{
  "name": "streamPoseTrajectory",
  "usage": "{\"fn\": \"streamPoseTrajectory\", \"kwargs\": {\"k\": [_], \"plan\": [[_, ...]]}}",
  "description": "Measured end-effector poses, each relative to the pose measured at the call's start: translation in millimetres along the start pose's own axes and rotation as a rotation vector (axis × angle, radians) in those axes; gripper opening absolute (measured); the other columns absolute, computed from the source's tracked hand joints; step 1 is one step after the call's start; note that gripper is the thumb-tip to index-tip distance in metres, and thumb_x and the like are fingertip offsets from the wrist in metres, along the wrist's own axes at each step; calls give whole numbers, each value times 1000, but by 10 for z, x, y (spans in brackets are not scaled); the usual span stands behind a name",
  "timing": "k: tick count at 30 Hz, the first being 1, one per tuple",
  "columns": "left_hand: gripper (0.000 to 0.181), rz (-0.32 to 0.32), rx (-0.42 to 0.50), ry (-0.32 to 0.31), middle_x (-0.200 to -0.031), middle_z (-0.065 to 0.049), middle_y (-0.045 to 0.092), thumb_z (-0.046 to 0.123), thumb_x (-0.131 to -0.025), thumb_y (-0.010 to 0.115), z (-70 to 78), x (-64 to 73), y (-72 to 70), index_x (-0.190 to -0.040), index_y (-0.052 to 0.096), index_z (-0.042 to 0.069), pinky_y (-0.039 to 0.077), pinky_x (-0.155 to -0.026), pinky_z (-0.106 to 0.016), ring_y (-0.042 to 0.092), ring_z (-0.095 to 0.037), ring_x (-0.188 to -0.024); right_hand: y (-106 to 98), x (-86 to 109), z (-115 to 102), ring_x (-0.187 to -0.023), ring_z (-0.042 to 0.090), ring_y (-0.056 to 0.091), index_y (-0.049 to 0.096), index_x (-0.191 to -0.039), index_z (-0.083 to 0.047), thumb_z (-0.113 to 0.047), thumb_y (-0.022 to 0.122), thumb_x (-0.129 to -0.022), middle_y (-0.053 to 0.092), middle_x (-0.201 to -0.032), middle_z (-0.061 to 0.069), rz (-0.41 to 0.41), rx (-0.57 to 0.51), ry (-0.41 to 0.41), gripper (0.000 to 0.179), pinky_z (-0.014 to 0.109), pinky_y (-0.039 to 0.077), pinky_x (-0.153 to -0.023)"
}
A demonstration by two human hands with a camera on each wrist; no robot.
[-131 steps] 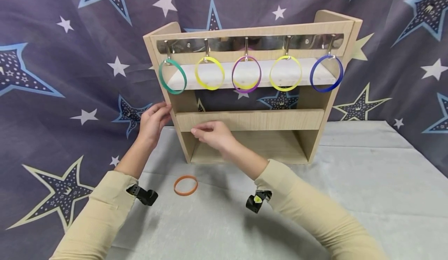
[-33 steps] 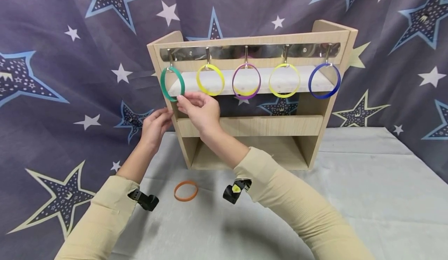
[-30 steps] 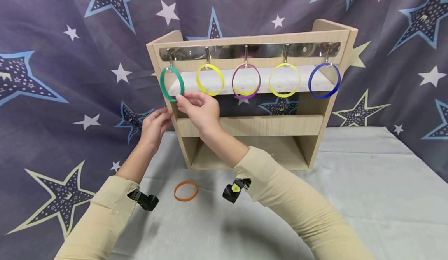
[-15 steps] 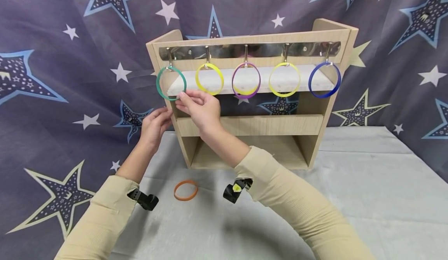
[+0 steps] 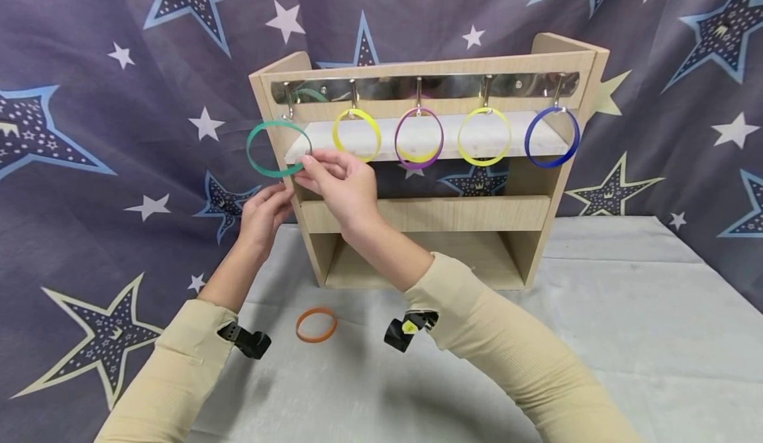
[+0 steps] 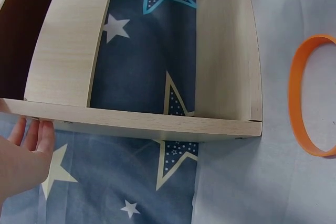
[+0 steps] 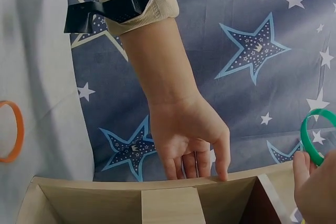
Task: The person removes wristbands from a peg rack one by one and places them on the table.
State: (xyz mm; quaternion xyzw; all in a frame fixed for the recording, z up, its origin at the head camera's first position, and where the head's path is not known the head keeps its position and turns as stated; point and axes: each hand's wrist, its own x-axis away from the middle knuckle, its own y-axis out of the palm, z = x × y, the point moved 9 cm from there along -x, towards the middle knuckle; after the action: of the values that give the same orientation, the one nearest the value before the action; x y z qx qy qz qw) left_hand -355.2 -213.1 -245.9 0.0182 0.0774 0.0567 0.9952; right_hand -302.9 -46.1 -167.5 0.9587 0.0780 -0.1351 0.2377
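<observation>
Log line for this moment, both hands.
right hand: pinches green ring; left hand: touches rack; orange ring: on table; blue ring: on hook

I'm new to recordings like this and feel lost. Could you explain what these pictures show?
There's no robot: you see a person's bare left hand and right hand. The picture showing the whole wooden shelf comes from a camera on the head, looking forward and down. The other two come from small cameras worn on the wrists. The shelf stands on a grey cloth, with an orange ring lying in front. The left hand touches the shelf's side; the right hand pinches a green ring. Yellow rings, a purple ring and a blue ring hang from hooks along the top.
</observation>
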Motion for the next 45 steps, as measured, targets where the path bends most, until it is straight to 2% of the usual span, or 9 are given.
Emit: {"fn": "streamPoseTrajectory", "kwargs": {"k": [4, 8, 11, 17, 23, 25, 30, 38, 45], "plan": [[29, 1, -8, 8, -104, 11, 57, 22, -96, 56, 4, -4, -1, -120, 54, 7, 38, -116, -34, 58, -1, -102, -39, 27, -6, -83, 28, 72, 59, -115, 15, 0, 62, -91, 64, -112, 34, -1, 37, -8, 28, 37, 60, -85], [37, 14, -20, 7, -108, 8, 56, 21, -96, 55, -4, -6, -5, -128, 50, 2, 40, -115, -31, 57, -1, -103, -94, 53, 26, -72, 9, 67, 59, -114, 14, 0, 62, -90, 64, -112, 34, 0, 70, -2, 27, 41, 59, -87], [43, 26, -18, -1, -113, 5, 53, 19, -96, 54, -11, -3, -7, -134, 46, -2, 40, -114, -30, 57, -2, -103, -139, 65, 77, -72, 8, 67, 60, -113, 14, 0, 63, -90, 63, -113, 35, -1, 90, 8, 27, 44, 58, -88], [35, 22, -24, 0, -112, 7, 53, 19, -96, 54, -9, 1, -10, -127, 51, 3, 40, -114, -29, 57, -3, -106, -247, 79, 170, -68, 7, 67, 61, -113, 14, 0, 64, -89, 63, -111, 36, 0, 92, 32, 27, 44, 58, -88], [55, 10, -59, -10, -113, 8, 52, 23, -97, 53, -6, 15, -18, -143, 38, -4, 37, -116, -29, 51, -11, -124, -345, 116, 240, -65, 9, 66, 64, -107, 11, -1, 66, -88, 69, -83, 13, 19, 101, 42, 22, 43, 59, -86], [52, 12, -53, -12, -111, 8, 53, 23, -96, 54, -6, 12, -23, -140, 41, -2, 39, -115, -28, 53, -11, -120, -357, 142, 250, -64, 10, 66, 64, -106, 11, -1, 66, -88, 68, -81, 8, 18, 105, 41, 22, 41, 60, -83], [44, 3, -53, 1, -107, 9, 54, 24, -96, 55, 9, -4, -10, -132, 47, 0, 44, -108, -24, 57, -2, -103, -395, 203, 265, -63, 10, 66, 65, -107, 9, -4, 67, -88, 71, -87, 16, 17, 152, 54, 22, 39, 61, -82], [54, -3, -76, 2, -120, 2, 51, 22, -97, 53, 9, -1, -19, -142, 38, -4, 39, -115, -30, 54, -4, -109, -451, 275, 367, -62, 8, 66, 61, -111, 12, -4, 64, -91, 68, -75, 1, -17, 139, 107, 27, 38, 62, -79], [47, -9, -57, 3, -107, 10, 54, 22, -96, 55, 12, -3, -17, -136, 45, -2, 40, -114, -30, 55, -2, -103, -569, 340, 521, -62, 9, 65, 60, -116, 13, -7, 62, -92, 66, -73, -1, -12, 117, 228, 31, 31, 62, -75]]}}
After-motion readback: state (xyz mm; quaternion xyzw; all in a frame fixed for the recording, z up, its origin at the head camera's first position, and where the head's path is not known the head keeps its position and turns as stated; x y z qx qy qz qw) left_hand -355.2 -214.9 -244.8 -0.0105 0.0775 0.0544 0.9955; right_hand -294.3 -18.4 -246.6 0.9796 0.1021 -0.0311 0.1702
